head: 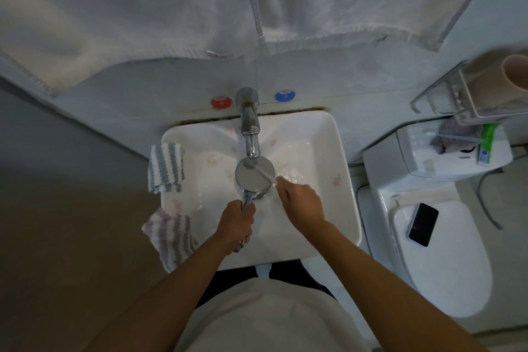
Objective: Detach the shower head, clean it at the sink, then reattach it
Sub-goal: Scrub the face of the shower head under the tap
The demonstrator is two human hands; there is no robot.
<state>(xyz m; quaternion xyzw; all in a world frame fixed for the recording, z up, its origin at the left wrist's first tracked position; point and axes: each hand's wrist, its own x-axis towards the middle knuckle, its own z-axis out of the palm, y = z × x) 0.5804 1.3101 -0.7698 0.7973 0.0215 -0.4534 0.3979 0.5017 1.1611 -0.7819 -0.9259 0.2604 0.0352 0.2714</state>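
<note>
The chrome shower head [253, 176] is held over the white sink [340, 180], its round face up just below the tap spout [251, 140]. My left hand [237, 224] grips its handle near the sink's front edge. My right hand [301, 204] holds a thin pale brush-like stick [267, 174] that lies across the round face; what exactly the stick is I cannot tell. Water glistens in the basin to the right of the head.
Two striped cloths [165, 167] [170, 234] hang over the sink's left rim. Red [221, 102] and blue [284, 95] knobs flank the tap. White towels [143, 8] hang above. To the right a toilet [440, 260] carries a phone [423, 224]; a wire rack [468, 100] holds a cup.
</note>
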